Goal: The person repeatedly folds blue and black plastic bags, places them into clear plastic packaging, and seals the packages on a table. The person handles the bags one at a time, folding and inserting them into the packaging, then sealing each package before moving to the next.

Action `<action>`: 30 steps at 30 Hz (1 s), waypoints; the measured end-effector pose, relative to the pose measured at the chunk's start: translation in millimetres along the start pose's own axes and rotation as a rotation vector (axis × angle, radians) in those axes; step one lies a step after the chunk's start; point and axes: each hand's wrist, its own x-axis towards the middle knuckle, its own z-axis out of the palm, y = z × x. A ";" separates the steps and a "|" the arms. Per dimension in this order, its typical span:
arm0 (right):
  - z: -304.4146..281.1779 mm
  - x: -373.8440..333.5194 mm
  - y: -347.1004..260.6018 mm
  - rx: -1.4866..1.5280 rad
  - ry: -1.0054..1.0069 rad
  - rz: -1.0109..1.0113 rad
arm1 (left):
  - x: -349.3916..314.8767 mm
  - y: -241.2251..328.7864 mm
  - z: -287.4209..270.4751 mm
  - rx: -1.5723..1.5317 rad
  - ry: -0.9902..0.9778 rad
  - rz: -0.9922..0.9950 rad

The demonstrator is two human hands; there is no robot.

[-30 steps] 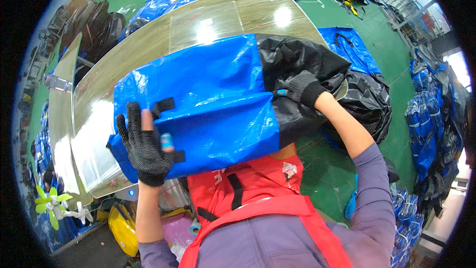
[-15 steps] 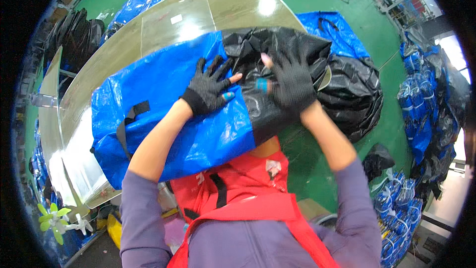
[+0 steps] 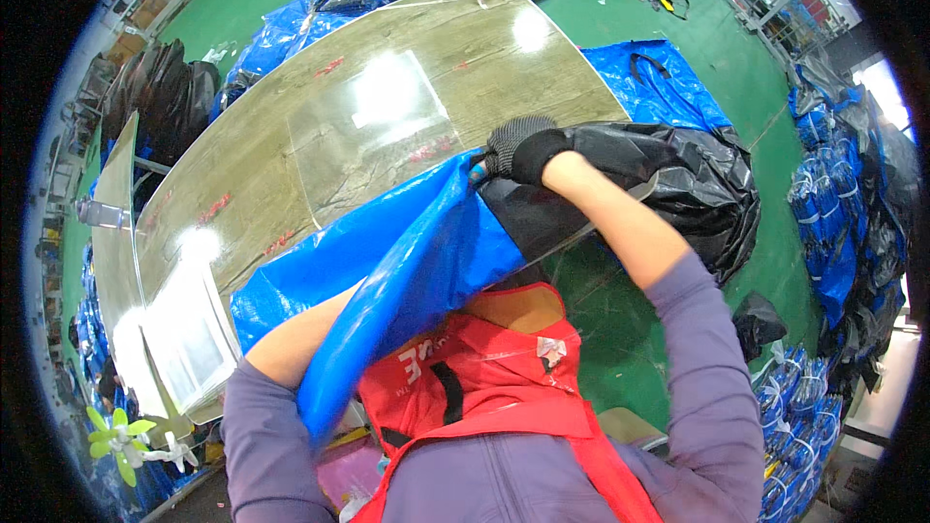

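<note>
A blue-and-black woven bag (image 3: 407,261) lies folded over the near edge of the wooden tabletop (image 3: 407,107), draping onto the worker's red apron (image 3: 484,378). The gloved right hand (image 3: 523,150) clenches the seam where blue meets black; the left hand is hidden under the blue panel, its grip impossible to tell. A neat fold likely depends on keeping that seam taut.

You have a small white tag (image 3: 551,348) on your red apron, right of its white print. On the table (image 3: 291,184), red marks dot the wood, and a clear sheet lies at its middle. Bundled blue packages (image 3: 823,223) stand stacked at your right — more blue ones (image 3: 320,10) lie past the table's far edge.
</note>
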 end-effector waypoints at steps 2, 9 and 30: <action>13.5 22.8 5.8 0.030 0.010 0.044 | -30.5 -7.6 7.5 -0.047 0.004 -0.048; 49.0 13.8 26.6 -0.092 -0.002 0.263 | -230.9 11.9 -69.8 -0.782 0.243 -0.826; 64.8 2.2 26.7 -0.100 0.102 0.240 | -217.9 74.7 -53.7 0.281 0.364 -1.238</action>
